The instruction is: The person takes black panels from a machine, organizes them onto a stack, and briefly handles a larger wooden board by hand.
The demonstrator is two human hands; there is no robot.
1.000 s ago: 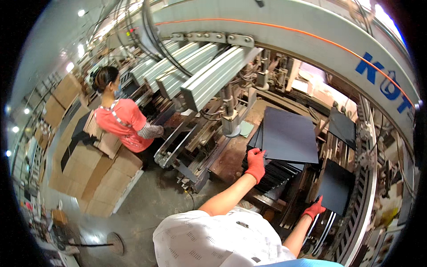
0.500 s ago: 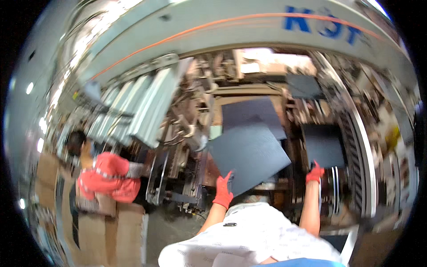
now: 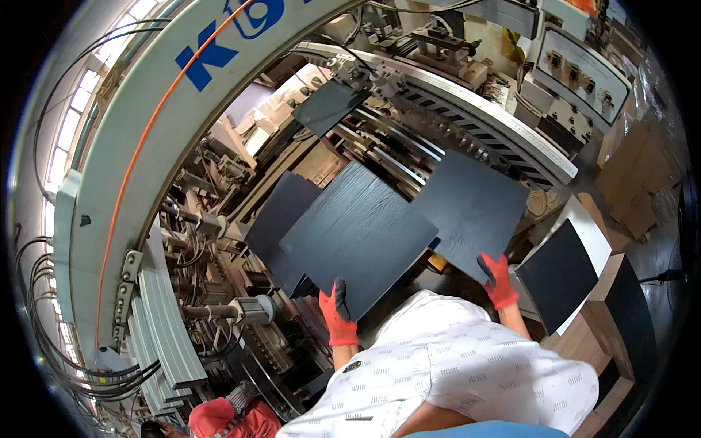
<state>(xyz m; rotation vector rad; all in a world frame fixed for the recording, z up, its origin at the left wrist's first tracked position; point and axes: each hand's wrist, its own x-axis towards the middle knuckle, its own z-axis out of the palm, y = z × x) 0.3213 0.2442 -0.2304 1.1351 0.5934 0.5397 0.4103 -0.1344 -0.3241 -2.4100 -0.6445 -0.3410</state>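
My left hand (image 3: 338, 312), in a red glove with dark fingers, grips the near edge of a dark wood-grained board (image 3: 358, 230). The thumb lies on the board's top face, and the other fingers are hidden beneath. My right hand (image 3: 499, 281), gloved alike, holds the near edge of a second dark board (image 3: 473, 208) to the right. The two boards come very close at their facing edges. Under the left-hand board, a third dark panel (image 3: 283, 215) shows partly, lying on the machine. A smaller dark board (image 3: 330, 107) rests farther back on the rails.
Around the boards is a machine with a pale curved beam (image 3: 109, 212) and a striped rail (image 3: 496, 139). A dark panel (image 3: 558, 274) leans by a white sheet at right, near stacked boards (image 3: 610, 314). Cardboard (image 3: 639, 175) stands behind. A co-worker in red (image 3: 230, 420) is at lower left.
My view has swung to the right, so the machine appears tilted. The right-hand board has come nearer to the left-hand one and looks larger. Both hands still hold their boards.
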